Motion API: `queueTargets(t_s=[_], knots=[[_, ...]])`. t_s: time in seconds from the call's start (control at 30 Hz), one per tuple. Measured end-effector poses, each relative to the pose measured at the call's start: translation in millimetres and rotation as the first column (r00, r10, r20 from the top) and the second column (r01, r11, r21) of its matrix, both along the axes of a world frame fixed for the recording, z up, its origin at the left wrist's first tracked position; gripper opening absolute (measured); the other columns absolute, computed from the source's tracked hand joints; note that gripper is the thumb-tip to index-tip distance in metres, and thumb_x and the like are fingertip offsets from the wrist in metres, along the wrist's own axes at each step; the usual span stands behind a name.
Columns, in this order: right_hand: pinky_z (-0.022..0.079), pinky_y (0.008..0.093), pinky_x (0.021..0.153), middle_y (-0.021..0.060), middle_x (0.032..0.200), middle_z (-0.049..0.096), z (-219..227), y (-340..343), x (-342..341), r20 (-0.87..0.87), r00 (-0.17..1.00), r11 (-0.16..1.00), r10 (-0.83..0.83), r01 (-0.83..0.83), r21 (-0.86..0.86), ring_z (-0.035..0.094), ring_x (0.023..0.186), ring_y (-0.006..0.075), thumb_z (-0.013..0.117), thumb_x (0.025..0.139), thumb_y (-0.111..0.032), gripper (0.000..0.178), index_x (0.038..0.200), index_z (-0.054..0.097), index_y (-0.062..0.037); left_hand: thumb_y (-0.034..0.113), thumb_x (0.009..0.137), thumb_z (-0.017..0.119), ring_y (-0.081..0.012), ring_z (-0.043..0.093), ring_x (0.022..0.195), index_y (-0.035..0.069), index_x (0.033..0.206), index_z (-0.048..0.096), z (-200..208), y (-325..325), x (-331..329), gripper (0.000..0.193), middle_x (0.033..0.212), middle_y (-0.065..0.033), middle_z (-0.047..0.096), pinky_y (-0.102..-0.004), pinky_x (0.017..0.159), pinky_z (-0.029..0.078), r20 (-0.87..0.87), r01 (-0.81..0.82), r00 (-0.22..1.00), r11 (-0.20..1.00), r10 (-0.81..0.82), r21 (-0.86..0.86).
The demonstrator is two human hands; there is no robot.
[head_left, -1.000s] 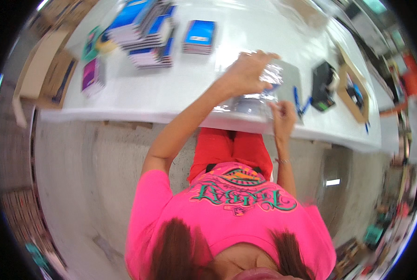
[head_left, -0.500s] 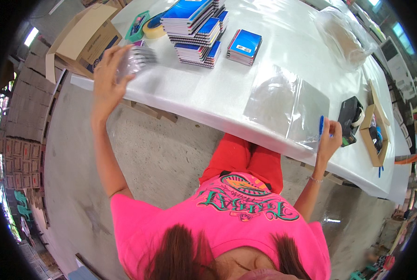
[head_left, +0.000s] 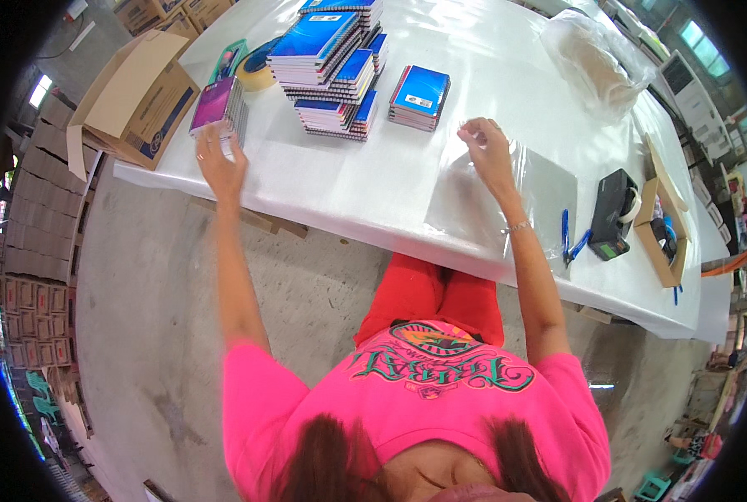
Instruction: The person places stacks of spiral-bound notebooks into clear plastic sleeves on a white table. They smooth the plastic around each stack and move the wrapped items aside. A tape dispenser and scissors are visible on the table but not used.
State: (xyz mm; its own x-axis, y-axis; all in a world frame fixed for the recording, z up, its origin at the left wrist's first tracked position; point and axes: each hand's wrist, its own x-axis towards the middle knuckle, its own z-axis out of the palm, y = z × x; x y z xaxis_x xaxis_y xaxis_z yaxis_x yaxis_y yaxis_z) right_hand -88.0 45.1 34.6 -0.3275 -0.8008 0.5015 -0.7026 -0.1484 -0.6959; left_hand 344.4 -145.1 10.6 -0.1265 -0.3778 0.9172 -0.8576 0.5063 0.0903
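My left hand (head_left: 221, 166) is at the near side of a stack of spiral notebooks with a purple cover on top (head_left: 214, 102); its fingers are apart and its fingertips are at the stack's front edge. Further right, my right hand (head_left: 490, 159) is over the clear plastic sheets (head_left: 545, 180) lying on the table. Its fingers are curled together, and whatever they may pinch is too small to make out. Blue-handled snips (head_left: 570, 243) lie beside the plastic's right edge. Between my hands stand a tall pile of blue spiral notebooks (head_left: 327, 58) and a shorter blue stack (head_left: 420, 96).
An opened cardboard box (head_left: 143, 109) stands at the table's left corner. Behind the purple stack are a tape roll (head_left: 259, 77) and a green basket (head_left: 227, 63). A black tape dispenser (head_left: 614, 209) and a small carton (head_left: 664, 243) sit right. Clear plastic wrap (head_left: 595, 63) lies far right.
My left hand has lowered a plastic-wrapped notebook stack onto the table and loosened its fingers. My right hand has left the blue snips on the table and moved left and away over the plastic.
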Motion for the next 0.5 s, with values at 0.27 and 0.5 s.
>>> queueTargets(t_s=[0.27, 0.5], knots=[[0.045, 0.0408, 0.096, 0.0299, 0.112, 0.062, -32, -89, -6, 0.486, 0.855, 0.951, -0.182, 0.027, 0.308, 0.059, 0.112, 0.0347, 0.060, 0.090, -0.050, 0.079, 0.133, 0.039, 0.0135, 0.019, 0.094, 0.053, -0.0419, 0.054, 0.115, 0.002, 0.123, 0.059, 11, 98, -235, 0.033, 0.129, -0.0256, 0.052, -0.0478, 0.096, 0.045, -0.374, 0.646, 0.763, 0.652, -0.528, 0.398], [0.048, 0.0345, 0.056, 0.0089, 0.071, 0.057, -105, -145, -3, 0.531, 0.847, 0.931, 0.029, -0.216, 0.293, 0.056, 0.066, 0.0169, 0.065, 0.086, -0.043, 0.049, 0.089, 0.055, 0.0042, 0.039, 0.091, 0.054, -0.0509, 0.051, 0.116, -0.001, 0.123, 0.058, -41, -22, -303, 0.052, 0.136, -0.0362, 0.043, -0.0540, 0.102, 0.042, 0.120, 0.045, 0.912, 0.386, -0.393, 0.921]])
